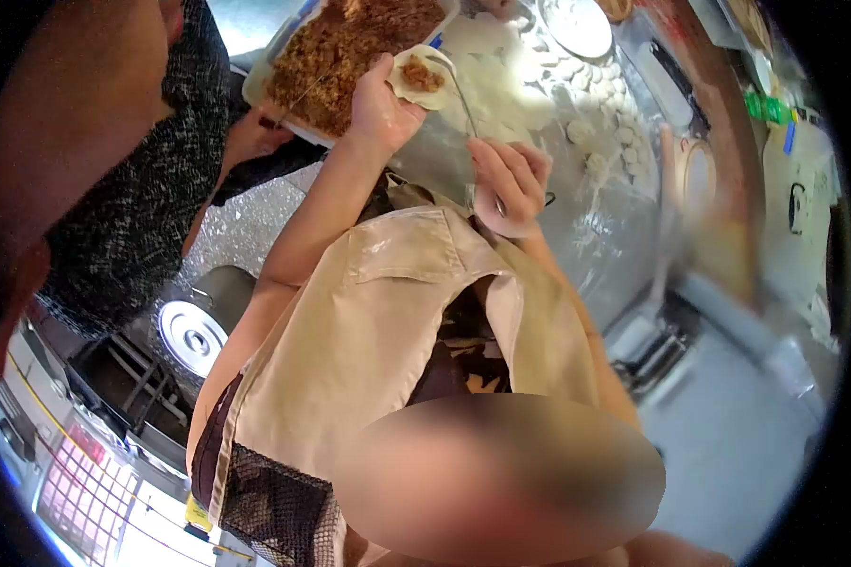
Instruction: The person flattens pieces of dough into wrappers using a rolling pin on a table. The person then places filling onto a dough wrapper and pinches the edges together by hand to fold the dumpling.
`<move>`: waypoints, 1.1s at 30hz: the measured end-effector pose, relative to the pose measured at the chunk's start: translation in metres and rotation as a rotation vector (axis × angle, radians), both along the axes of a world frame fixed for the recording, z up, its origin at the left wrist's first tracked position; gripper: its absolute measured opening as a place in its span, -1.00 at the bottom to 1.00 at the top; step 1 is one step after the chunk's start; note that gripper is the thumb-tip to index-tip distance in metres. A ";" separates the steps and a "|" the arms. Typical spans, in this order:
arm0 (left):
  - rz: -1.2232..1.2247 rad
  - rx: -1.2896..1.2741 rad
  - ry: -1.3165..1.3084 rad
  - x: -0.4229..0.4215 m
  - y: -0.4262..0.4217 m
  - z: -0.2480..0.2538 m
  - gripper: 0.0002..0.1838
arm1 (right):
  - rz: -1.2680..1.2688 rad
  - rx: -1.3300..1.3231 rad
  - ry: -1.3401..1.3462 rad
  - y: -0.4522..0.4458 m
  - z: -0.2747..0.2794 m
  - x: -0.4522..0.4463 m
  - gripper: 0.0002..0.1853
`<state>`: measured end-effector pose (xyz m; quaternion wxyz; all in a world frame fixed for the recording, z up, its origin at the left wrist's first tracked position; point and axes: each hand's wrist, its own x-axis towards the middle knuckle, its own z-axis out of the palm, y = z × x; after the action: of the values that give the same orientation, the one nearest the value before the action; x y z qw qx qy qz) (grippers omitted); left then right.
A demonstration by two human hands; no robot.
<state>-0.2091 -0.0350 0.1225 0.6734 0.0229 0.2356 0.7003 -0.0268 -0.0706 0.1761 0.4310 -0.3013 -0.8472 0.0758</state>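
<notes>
My left hand holds a round dough wrapper at the edge of the filling tub. A small mound of brown filling sits in the wrapper's middle. In my right hand is a thin metal utensil, fingers closed round its handle. Its far end reaches the wrapper's upper right edge; whether it is a spoon or a flat spreader I cannot tell. Beside my left hand, a plastic tub contains a large heap of brown minced filling.
Many small dough pieces and flour lie on the metal table. A white round dish stands at the back, with a rolling pin on the right. Another person in a dark speckled garment is close on my left, a hand near the tub.
</notes>
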 end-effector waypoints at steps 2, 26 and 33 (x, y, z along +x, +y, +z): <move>-0.095 -0.287 -0.045 0.004 0.003 0.026 -0.57 | 0.014 0.031 -0.020 0.002 0.011 0.005 -0.61; -0.328 -0.201 0.078 0.008 0.015 0.041 -0.52 | -0.112 -0.079 0.019 0.013 0.034 0.032 -0.65; -0.331 -0.329 0.158 -0.024 -0.068 0.040 -0.62 | -0.002 -0.378 0.089 0.080 -0.050 -0.062 -0.86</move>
<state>-0.2332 -0.1027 0.1627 0.7531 0.0060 0.3914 0.5288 -0.0889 0.0093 0.1262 0.4042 -0.3742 -0.7975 0.2462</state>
